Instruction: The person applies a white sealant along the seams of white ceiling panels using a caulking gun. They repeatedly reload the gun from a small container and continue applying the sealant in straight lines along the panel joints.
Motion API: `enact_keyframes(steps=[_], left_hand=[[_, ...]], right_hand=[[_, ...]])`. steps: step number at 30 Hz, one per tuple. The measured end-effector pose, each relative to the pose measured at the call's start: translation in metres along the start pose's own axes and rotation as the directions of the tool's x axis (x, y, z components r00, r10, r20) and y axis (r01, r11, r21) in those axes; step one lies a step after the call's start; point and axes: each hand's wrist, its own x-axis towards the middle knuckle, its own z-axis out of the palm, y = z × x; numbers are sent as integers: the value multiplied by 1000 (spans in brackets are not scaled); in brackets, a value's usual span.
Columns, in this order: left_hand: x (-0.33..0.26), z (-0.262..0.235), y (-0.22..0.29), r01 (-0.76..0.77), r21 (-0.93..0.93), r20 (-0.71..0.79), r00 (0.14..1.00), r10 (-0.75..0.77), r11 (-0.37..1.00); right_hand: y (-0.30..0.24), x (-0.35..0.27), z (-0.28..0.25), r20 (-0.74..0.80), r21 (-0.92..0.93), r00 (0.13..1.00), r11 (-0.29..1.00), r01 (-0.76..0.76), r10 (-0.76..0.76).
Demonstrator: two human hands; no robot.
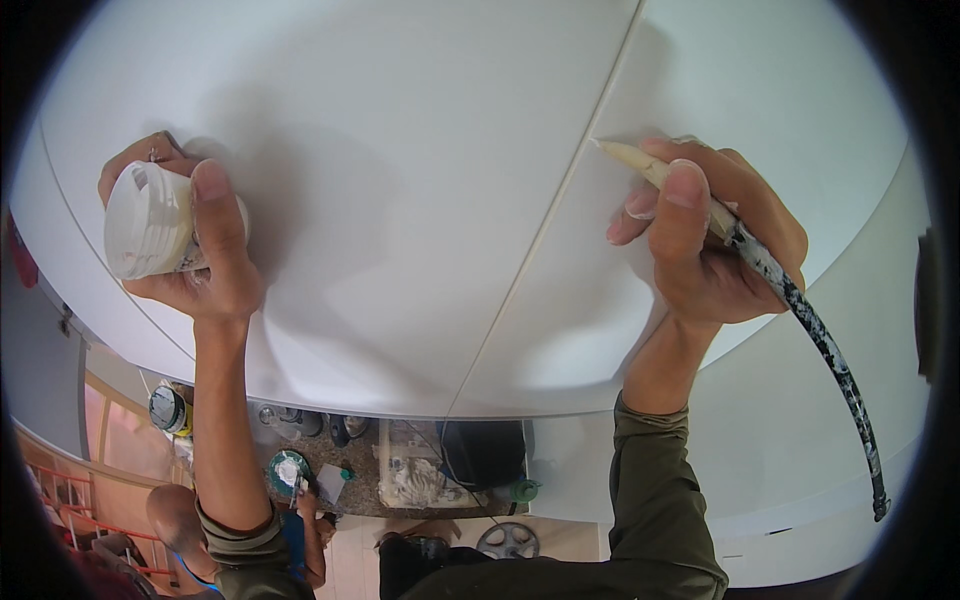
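The paintbrush (760,270) sits at the right of the frame, clamped in the right hand (710,240), whose thumb and fingers are closed together round the pale upper part of the handle. Its long axis runs on a diagonal: the light, paint-caked tip points to the upper left and touches the white panel surface (420,170) just right of the thin seam (560,190) that crosses the middle of the frame, while the dark, paint-speckled handle trails away to the lower right, bending with the lens toward the rim.

The left hand (190,240), at the upper left, is closed round a small white plastic cup (150,220) smeared with white material, its open mouth turned toward the left edge of the frame; the hand rests against the same white surface.

By the look of it, the step in hand is working white filler or paint along the seam, with the tip already at the surface. The next move would call for a steady drag of the tip along the joint line, keeping light contact, and a reach across to the cup once the tip runs dry.

Along the lower edge another person (180,520) stands beside a cluttered tabletop (370,480).
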Motion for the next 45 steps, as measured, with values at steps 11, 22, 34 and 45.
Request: enact_keyframes(steps=[11, 22, 34, 45], left_hand=[[1, 4, -2, -35, -36, -8, 999, 35, 999], [2, 1, 0, -54, -14, 11, 998, 55, 998], [0, -2, 0, -25, -9, 35, 999, 25, 1000], [5, 2, 12, 9, 6, 5, 1000, -9, 1000]], right_hand=[[1, 1, 1, -7, 28, 1000, 1000, 6, -6], [0, 1, 2, -9, 27, 1000, 999, 24, -23], [-3, -1, -3, 74, 8, 997, 1000, 18, -19], [-10, -5, 0, -221, -228, 974, 974, 2, -54]])
